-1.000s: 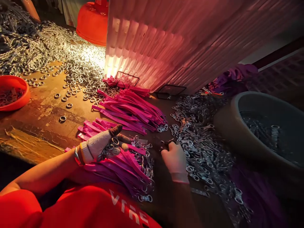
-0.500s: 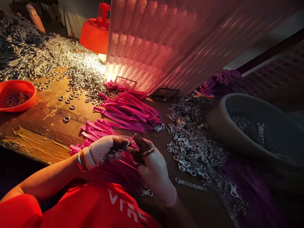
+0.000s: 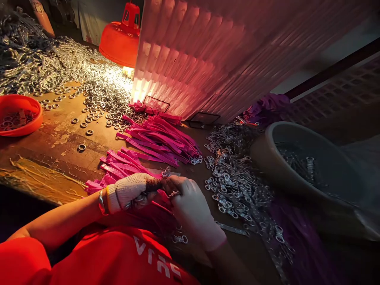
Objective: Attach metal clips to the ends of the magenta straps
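My left hand [image 3: 132,192], in a white knit glove with dark, worn fingertips, is closed at the middle of the workbench. My right hand [image 3: 190,204], gloved too, meets it fingertip to fingertip. Between them they pinch a pink strap [image 3: 162,194], mostly hidden by the fingers. A small metal link [image 3: 166,171] pokes up above the joined fingertips. Some small metal pieces seem tucked in my left palm, too dark to make out. Under and behind my left hand lies a bundle of pink straps [image 3: 124,160]; a second strap pile [image 3: 166,140] lies beyond it.
A red lamp [image 3: 120,43] lights a heap of metal rings [image 3: 111,99] at the back. A red bowl [image 3: 37,124] stands left. A corrugated panel [image 3: 190,59] rises behind the straps. At right are loose metal links [image 3: 230,182] and a big grey tub [image 3: 268,146].
My right hand has turned over, its back now upward, and closed in against my left fingertips. The metal link now shows above the fingers. The view has shifted slightly.
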Demonstrator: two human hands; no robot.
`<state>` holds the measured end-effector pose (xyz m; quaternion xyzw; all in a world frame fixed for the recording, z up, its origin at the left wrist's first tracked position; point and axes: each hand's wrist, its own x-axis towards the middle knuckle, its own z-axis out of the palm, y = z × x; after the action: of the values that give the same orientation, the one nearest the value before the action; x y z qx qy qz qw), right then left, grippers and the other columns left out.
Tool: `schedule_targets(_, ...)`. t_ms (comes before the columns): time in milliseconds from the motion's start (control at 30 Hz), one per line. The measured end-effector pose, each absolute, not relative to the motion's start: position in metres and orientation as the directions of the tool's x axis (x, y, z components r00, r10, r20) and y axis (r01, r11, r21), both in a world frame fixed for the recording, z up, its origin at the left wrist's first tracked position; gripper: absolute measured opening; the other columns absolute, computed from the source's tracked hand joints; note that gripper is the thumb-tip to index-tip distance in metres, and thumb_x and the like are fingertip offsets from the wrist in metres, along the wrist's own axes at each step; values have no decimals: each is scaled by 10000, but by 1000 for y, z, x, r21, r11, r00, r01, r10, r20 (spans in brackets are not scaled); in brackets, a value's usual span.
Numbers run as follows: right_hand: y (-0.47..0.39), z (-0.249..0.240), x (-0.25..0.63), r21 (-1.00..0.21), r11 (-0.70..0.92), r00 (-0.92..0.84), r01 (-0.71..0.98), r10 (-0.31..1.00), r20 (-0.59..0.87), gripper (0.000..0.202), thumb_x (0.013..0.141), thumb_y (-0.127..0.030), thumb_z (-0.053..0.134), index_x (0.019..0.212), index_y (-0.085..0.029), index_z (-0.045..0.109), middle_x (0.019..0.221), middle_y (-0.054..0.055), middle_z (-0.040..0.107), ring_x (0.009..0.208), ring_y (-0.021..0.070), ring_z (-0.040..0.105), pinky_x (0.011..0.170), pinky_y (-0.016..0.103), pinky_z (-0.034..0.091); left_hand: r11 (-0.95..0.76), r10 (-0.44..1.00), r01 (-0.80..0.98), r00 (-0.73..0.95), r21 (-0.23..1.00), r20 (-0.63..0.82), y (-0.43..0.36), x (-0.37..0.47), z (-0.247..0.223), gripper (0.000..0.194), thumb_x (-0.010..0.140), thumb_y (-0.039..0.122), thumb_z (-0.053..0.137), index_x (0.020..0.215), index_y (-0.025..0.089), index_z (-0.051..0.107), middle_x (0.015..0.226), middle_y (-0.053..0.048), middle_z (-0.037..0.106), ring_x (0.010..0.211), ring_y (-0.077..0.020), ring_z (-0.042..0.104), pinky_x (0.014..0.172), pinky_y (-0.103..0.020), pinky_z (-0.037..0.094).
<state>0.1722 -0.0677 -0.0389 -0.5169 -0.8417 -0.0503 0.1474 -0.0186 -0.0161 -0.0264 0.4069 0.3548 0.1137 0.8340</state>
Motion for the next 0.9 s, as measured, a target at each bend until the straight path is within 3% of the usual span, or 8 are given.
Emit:
schedule_targets(100,-62,-37,173,1,441,-426,897,864,268,242,850,-123,538,1053,-143,668,1006,136,668,854,235,588,753,355,477,507,584,111,686,855,-435,-14,-21,-26,502,814,659,573,738,163,552,516,51,450,375,-58,322,357,-199,204)
schedule_targets(200,-56,-33,170,-55,434,-412,899,882,230,293,772,-90,547,1035,-150,662,979,127,671,857,237,600,750,339,477,360,716,45,628,932,-307,-12,-23,-27,427,836,581,614,900,158,599,619,34,534,420,-57,373,386,-187,260)
schedule_targets(300,-52,-27,164,-158,415,-386,896,904,185,326,703,-71,514,985,-159,651,936,111,676,820,219,610,710,302,459,238,738,49,640,970,-214,-13,-26,-30,371,876,521,598,821,154,582,630,20,543,468,-62,420,426,-181,309)
schedule_targets(367,-51,-22,157,-154,384,-364,910,920,144,200,690,-111,514,835,-174,636,802,89,661,698,206,590,609,292,396,273,727,64,640,960,-250,-15,-26,-35,386,900,525,555,771,161,550,586,27,514,446,-65,411,407,-182,296)
schedule_targets(533,-44,-15,134,-90,324,-330,942,942,-61,16,705,-204,584,709,-195,597,630,51,632,541,174,533,528,301,230,550,706,-92,582,830,-403,-11,-28,-53,368,909,464,525,680,181,474,502,54,422,362,-61,344,341,-178,252)
schedule_targets(667,-6,-30,130,-267,232,-268,935,957,-109,194,917,-269,471,856,-193,639,743,52,698,650,172,595,569,270,303,710,693,-398,539,580,-478,11,-38,-56,177,894,250,502,735,172,509,514,76,363,333,-48,297,314,-152,233)
schedule_targets(767,38,-50,136,-223,182,-221,958,962,-163,203,910,-175,455,931,-166,657,949,87,709,816,176,623,652,256,367,680,719,-619,457,393,-524,27,-51,-53,112,916,165,458,869,156,559,544,80,360,331,-35,271,307,-128,212)
schedule_targets(900,76,-76,138,-106,207,-229,972,935,-269,177,824,-109,529,885,-122,695,1107,165,668,957,235,609,734,294,404,608,762,-650,316,456,-565,34,-64,-52,133,939,182,480,941,126,601,652,26,509,359,-19,331,311,-122,231)
